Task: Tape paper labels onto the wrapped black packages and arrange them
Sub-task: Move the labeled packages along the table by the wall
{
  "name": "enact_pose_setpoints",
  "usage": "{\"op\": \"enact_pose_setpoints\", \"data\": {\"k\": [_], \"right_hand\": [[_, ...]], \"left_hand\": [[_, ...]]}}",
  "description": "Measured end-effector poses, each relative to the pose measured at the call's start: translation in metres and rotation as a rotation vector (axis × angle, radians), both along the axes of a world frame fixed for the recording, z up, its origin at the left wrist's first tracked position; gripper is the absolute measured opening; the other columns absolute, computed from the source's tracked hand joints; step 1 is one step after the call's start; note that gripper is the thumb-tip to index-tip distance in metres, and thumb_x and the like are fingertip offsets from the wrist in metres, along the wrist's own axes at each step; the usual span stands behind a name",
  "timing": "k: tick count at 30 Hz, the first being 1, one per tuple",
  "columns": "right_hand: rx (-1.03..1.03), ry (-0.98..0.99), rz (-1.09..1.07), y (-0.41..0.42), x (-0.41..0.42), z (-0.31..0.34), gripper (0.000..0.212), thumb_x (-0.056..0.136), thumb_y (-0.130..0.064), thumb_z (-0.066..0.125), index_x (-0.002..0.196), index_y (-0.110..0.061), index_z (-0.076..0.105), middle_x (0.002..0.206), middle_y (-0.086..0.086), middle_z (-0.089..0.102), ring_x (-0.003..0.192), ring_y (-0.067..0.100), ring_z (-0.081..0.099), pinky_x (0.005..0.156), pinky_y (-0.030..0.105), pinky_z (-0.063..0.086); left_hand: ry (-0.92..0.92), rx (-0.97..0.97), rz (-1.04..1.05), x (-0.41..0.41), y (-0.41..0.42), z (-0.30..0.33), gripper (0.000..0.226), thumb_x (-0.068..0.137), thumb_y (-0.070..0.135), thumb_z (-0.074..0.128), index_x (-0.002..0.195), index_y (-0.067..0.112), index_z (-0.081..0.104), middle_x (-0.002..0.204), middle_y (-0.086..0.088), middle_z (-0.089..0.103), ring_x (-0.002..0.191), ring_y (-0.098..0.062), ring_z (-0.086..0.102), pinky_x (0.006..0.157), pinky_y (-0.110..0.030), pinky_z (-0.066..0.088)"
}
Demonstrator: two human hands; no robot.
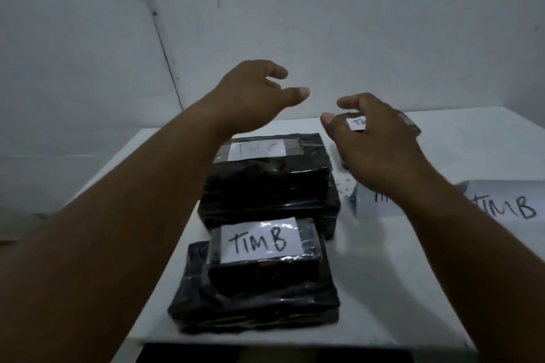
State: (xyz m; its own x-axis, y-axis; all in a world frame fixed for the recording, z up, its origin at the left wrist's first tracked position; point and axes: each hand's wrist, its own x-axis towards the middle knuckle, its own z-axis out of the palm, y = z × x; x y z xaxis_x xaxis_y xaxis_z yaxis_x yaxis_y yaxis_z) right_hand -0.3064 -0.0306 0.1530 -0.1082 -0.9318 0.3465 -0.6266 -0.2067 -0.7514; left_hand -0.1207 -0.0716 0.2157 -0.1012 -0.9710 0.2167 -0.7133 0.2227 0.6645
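We are looking down on a white table (383,289) on which wrapped black packages are being arranged. Our left hand (253,97) is hanging in the air above the far edge, fingers relaxed and spread, holding nothing. Our right hand (374,141) is hovering likewise, thumb and fingers parted wide and empty, just in front of a small far package (354,118), which is lying at the back of the table and partly hidden behind the fingers. Between the forearms a tall middle stack (268,186) is carrying a label (256,149) taped on top, and nearer to us a small near package (262,250) marked "TIMB" is resting on a flat bottom package (253,303). Loose paper labels (507,203) are lying at the right, beneath the right forearm. We are judging the glossy film wrapping as slippery and slightly yielding over stiff, blocky contents, and the small parcels as light; taking hold across two opposite long sides, clear of the taped paper, should be safest. The far package is lying nearest the right hand, well apart from the left
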Motion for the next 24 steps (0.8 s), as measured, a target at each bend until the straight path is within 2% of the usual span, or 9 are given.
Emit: {"op": "enact_pose_setpoints", "data": {"k": [3, 6, 8, 10, 13, 15, 17, 21, 24], "right_hand": [[-0.078, -0.026, 0.000, 0.032, 0.019, -0.014, 0.042, 0.095, -0.053, 0.058, 0.131, -0.034, 0.053, 0.136, -0.009, 0.052, 0.133, 0.019, 0.043, 0.102, 0.039, 0.043], [-0.150, -0.073, -0.014, 0.059, 0.033, -0.033, 0.035, 0.095, -0.045, 0.060, 0.127, -0.033, 0.055, 0.129, -0.009, 0.053, 0.131, 0.016, 0.038, 0.102, 0.035, 0.039], [-0.161, -0.110, -0.020, 0.076, 0.039, -0.049, 0.028, 0.095, -0.040, 0.060, 0.122, -0.033, 0.056, 0.125, -0.011, 0.052, 0.128, 0.013, 0.038, 0.099, 0.030, 0.035], [-0.135, -0.151, -0.028, 0.087, 0.042, -0.064, 0.023, 0.095, -0.040, 0.060, 0.117, -0.035, 0.057, 0.120, -0.016, 0.053, 0.124, 0.012, 0.045, 0.099, 0.032, 0.040], [0.022, -0.200, -0.051, 0.097, 0.044, -0.082, 0.019, 0.092, -0.048, 0.058, 0.109, -0.038, 0.058, 0.114, -0.020, 0.055, 0.111, 0.006, 0.054, 0.092, 0.033, 0.048], [0.181, -0.147, -0.046, 0.101, 0.045, -0.091, 0.027, 0.091, -0.057, 0.054, 0.109, -0.037, 0.058, 0.114, -0.016, 0.058, 0.104, 0.003, 0.056, 0.084, 0.031, 0.048], [0.324, -0.104, -0.027, 0.103, 0.047, -0.097, 0.039, 0.090, -0.067, 0.049, 0.113, -0.036, 0.057, 0.116, -0.011, 0.061, 0.102, 0.006, 0.059, 0.083, 0.033, 0.049], [0.475, -0.141, -0.020, 0.107, 0.055, -0.094, 0.045, 0.093, -0.070, 0.041, 0.116, -0.033, 0.052, 0.104, -0.011, 0.057, 0.092, 0.007, 0.055, 0.078, 0.033, 0.042], [0.492, -0.145, -0.011, 0.108, 0.058, -0.091, 0.043, 0.094, -0.069, 0.040, 0.115, -0.034, 0.051, 0.097, -0.014, 0.054, 0.085, 0.003, 0.051, 0.074, 0.031, 0.040]], "left_hand": [[0.039, -0.154, 0.048, 0.028, 0.042, -0.010, 0.041, 0.087, 0.055, 0.071, 0.121, 0.033, 0.067, 0.109, 0.017, 0.069, 0.091, 0.004, 0.064, 0.062, -0.007, 0.045], [0.101, -0.299, 0.156, 0.052, 0.080, -0.032, 0.020, 0.087, 0.046, 0.074, 0.092, 0.027, 0.072, 0.084, 0.012, 0.071, 0.075, 0.001, 0.065, 0.061, -0.009, 0.048], [0.097, -0.318, 0.229, 0.063, 0.101, -0.052, 0.026, 0.087, 0.044, 0.074, 0.076, 0.021, 0.066, 0.068, 0.007, 0.064, 0.060, -0.002, 0.057, 0.056, -0.013, 0.044], [0.076, -0.265, 0.296, 0.072, 0.120, -0.071, 0.037, 0.085, 0.047, 0.074, 0.066, 0.019, 0.060, 0.058, 0.007, 0.058, 0.053, 0.000, 0.051, 0.052, -0.011, 0.038], [0.027, -0.083, 0.393, 0.084, 0.137, -0.097, 0.054, 0.079, 0.070, 0.066, 0.064, 0.019, 0.058, 0.057, 0.005, 0.062, 0.055, -0.003, 0.056, 0.055, -0.023, 0.040], [-0.037, 0.116, 0.415, 0.092, 0.143, -0.112, 0.069, 0.071, 0.090, 0.052, 0.075, 0.021, 0.058, 0.064, 0.004, 0.067, 0.065, -0.010, 0.063, 0.059, -0.030, 0.043], [-0.062, 0.305, 0.389, 0.098, 0.149, -0.122, 0.081, 0.062, 0.099, 0.041, 0.087, 0.023, 0.056, 0.076, 0.003, 0.070, 0.075, -0.013, 0.065, 0.064, -0.032, 0.047], [-0.025, 0.432, 0.358, 0.098, 0.155, -0.131, 0.091, 0.057, 0.099, 0.040, 0.100, 0.022, 0.056, 0.095, 0.004, 0.066, 0.085, -0.010, 0.062, 0.065, -0.028, 0.044], [0.026, 0.425, 0.373, 0.097, 0.156, -0.131, 0.077, 0.067, 0.091, 0.051, 0.081, 0.016, 0.058, 0.078, 0.003, 0.064, 0.071, -0.010, 0.061, 0.058, -0.027, 0.041]]}}
